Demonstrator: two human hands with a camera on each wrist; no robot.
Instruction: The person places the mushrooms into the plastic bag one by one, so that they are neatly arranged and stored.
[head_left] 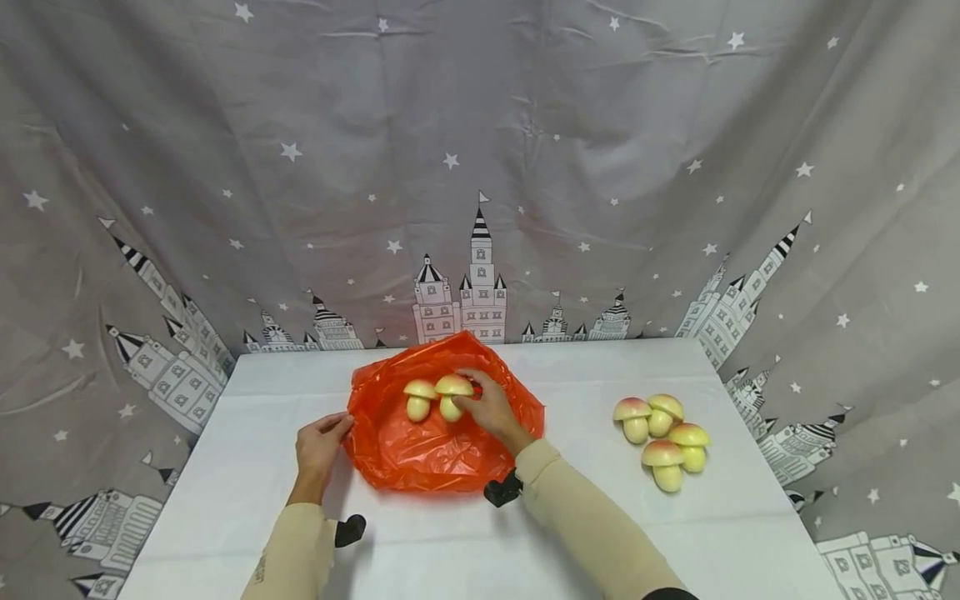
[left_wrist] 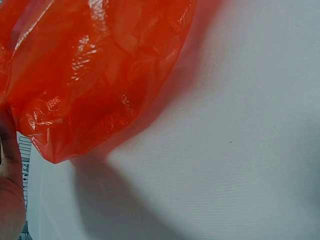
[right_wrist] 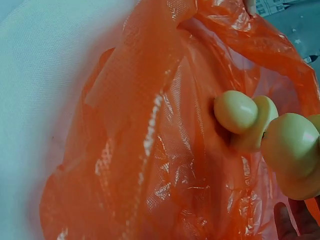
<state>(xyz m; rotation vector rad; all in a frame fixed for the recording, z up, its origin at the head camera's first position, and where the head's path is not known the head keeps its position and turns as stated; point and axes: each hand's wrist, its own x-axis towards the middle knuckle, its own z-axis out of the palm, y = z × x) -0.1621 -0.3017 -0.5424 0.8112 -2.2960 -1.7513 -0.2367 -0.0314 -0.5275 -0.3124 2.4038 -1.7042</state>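
Observation:
A red plastic bag [head_left: 420, 454] lies spread wide on the white table, its mouth facing up. My left hand [head_left: 321, 443] pinches the bag's left edge between thumb and fingers. Inside the bag, my right hand [head_left: 489, 407] holds a toy mushroom [head_left: 453, 387] with a yellow cap blushed red and a pale stem. Just left of it sits a second toy mushroom [head_left: 419, 400], also in the bag. In the right wrist view the held mushroom [right_wrist: 290, 145] is close to the camera, with fingertips [right_wrist: 284, 220] below it.
On the right side of the table, several more toy mushrooms [head_left: 663, 454] stand in a cluster. A grey curtain [head_left: 450, 208] printed with castles and stars hangs behind the white table [head_left: 570, 367] and along both sides.

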